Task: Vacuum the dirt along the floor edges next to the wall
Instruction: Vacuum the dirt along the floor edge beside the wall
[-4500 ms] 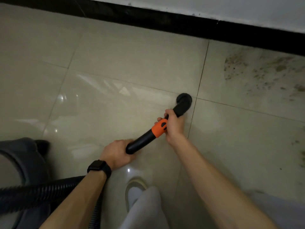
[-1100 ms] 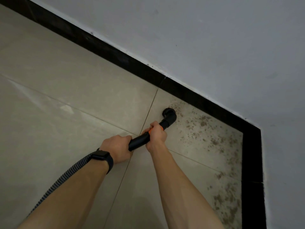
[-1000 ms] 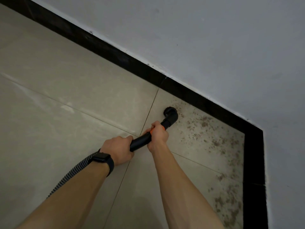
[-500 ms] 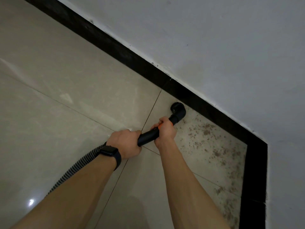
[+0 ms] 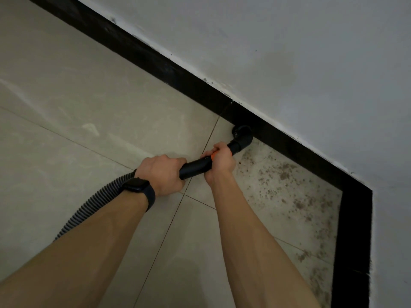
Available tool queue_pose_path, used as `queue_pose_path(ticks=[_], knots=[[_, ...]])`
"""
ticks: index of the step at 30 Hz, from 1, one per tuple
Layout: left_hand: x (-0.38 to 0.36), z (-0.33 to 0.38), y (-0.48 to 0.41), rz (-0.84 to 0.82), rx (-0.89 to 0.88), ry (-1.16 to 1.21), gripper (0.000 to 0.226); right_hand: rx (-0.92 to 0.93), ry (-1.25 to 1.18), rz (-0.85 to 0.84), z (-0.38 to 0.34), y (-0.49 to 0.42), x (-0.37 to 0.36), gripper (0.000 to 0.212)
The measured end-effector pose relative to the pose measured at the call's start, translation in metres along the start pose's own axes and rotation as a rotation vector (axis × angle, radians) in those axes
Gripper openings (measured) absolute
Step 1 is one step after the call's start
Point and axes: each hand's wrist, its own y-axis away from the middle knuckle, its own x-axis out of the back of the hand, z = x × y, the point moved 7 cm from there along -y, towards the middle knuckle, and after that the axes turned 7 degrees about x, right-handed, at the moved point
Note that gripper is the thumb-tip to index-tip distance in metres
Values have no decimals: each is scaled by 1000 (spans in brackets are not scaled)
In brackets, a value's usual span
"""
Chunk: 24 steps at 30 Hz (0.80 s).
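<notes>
Smooth black tube (image 5: 195, 167), ribbed hose (image 5: 93, 207) — gritty tile (image 5: 278, 187)

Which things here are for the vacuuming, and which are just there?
For the job: vacuum nozzle, black tube gripped by left hand and right hand, ribbed hose, brown dirt by the black skirting.
Just there: wristwatch, white wall, clean tiles.
</notes>
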Motion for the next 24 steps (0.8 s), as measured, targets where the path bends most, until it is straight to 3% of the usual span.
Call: queue_pose_path(ticks=[9,16,24], knots=[[12,-50,25,-90,151,26,15,-44,-27,-111,34,28,-40,18],[-10,-42,71,-172,34,-180,21,-5,-127,75,71,63,29,16],[-40,-28,118,-285,-36,-222,22,17,-143,211,96,102,95,18]])
